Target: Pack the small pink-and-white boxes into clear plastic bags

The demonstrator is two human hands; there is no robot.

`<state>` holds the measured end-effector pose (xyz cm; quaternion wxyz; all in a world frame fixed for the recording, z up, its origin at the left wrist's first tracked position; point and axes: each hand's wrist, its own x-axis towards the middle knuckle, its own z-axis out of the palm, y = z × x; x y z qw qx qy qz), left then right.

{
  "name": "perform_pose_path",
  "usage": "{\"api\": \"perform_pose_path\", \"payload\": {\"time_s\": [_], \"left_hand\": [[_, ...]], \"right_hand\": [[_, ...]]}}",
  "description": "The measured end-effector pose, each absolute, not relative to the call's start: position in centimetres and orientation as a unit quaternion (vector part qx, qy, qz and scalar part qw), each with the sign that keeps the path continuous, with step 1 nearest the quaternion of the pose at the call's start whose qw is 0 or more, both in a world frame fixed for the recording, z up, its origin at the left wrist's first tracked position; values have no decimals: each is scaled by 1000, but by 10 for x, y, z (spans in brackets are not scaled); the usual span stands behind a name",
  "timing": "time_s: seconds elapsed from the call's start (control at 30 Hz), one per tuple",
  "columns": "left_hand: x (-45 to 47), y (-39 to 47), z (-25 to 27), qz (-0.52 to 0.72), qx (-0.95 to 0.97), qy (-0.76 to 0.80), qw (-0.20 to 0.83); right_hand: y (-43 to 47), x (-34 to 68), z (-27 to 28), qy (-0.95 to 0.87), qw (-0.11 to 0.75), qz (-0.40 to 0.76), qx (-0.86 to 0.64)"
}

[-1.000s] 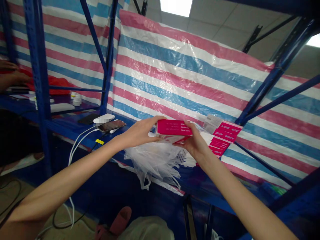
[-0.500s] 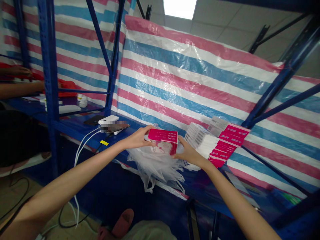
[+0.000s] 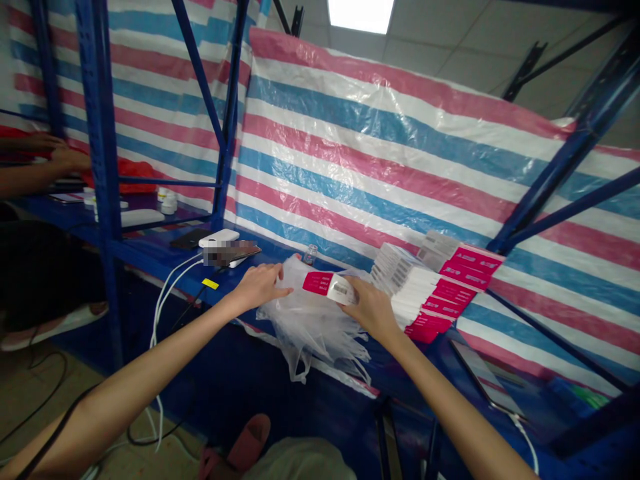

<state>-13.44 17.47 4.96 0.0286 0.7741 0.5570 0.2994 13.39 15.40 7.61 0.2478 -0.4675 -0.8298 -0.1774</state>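
Observation:
My right hand point(image 3: 371, 308) is closed around one end of a small pink-and-white carton point(image 3: 319, 283), whose white end bears a barcode. The carton is above a heap of clear plastic bags point(image 3: 310, 333); whether any film covers it I cannot tell. My left hand point(image 3: 257, 288) is at the left edge of the bags, thumb and fingers apart, with nothing visible between them. Just right of my right hand, a stack of similar pink-and-white cartons point(image 3: 447, 293) leans in a row. Behind the bags stands a small clear vial point(image 3: 311, 254).
Phones and a white power bank point(image 3: 219, 238) with white cables lie at the left on the blue shelf. Another phone point(image 3: 487, 377) lies at the right. Blue posts point(image 3: 103, 133) frame the shelf, and striped sheeting point(image 3: 370, 147) hangs behind. A co-worker's hands point(image 3: 65, 157) are far left.
My left hand has let go of the carton and moved left. My right hand has turned the carton so its barcode end shows. The phone at the right is now more visible.

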Motion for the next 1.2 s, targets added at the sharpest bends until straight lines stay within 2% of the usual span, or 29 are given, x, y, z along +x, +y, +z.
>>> {"api": "perform_pose_path", "payload": {"time_s": [0.2, 0.3, 0.43, 0.57, 0.73, 0.93, 1.07, 1.2], "left_hand": [[-135, 203, 45, 450, 697, 400, 389], [-124, 206, 52, 463, 641, 393, 469], [-112, 201, 61, 462, 642, 388, 473], [-116, 193, 71, 410, 697, 383, 446], [-139, 190, 84, 403, 702, 392, 438], [-155, 184, 98, 495, 671, 354, 425], [-149, 177, 105, 490, 722, 301, 384], [-144, 185, 101, 489, 740, 318, 335]], "right_hand": [[157, 118, 73, -857, 152, -260, -418], [160, 105, 75, -859, 124, -295, -399], [168, 83, 70, -860, 96, -320, -386], [180, 64, 49, -854, 83, -335, -389], [193, 82, 46, -876, 79, -270, -391], [184, 131, 84, -778, 174, -359, -486], [166, 140, 89, -779, 178, -356, -485], [150, 142, 103, -738, 205, -382, -517]]}}
